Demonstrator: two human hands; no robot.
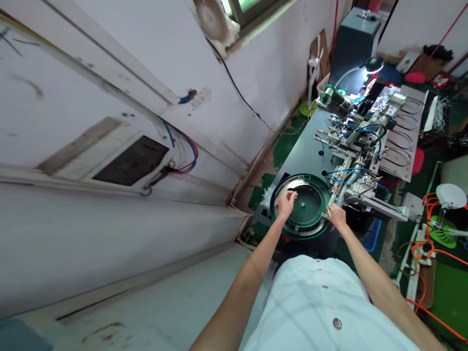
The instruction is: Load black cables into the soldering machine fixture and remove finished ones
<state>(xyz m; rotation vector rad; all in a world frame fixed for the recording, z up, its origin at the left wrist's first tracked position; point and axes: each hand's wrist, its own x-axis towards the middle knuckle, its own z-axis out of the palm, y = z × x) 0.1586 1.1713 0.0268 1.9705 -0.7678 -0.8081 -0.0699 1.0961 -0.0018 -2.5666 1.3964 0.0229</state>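
A round green vibratory feeder bowl (310, 213) with a bright metal track around its inside stands at the near end of the bench. Over the left part of this bowl is my left hand (286, 204), its thumb and fingertips pinched together; whatever they hold is too small to make out. My right hand (337, 216) is at the bowl's right edge, fingers curled in at the end of a narrow metal rail (333, 193). What those fingers grip, if anything, is hidden. A ribbed grey hose (341, 197) runs just beyond the right hand.
An assembly machine (360, 141) with blue air tubes and cables covers the bench (305, 141) beyond the bowl. A lit lamp (374, 65) hangs over its far end. At left is a white wall (263, 83); orange hoses (426, 248) and a white fan (451, 196) are at right.
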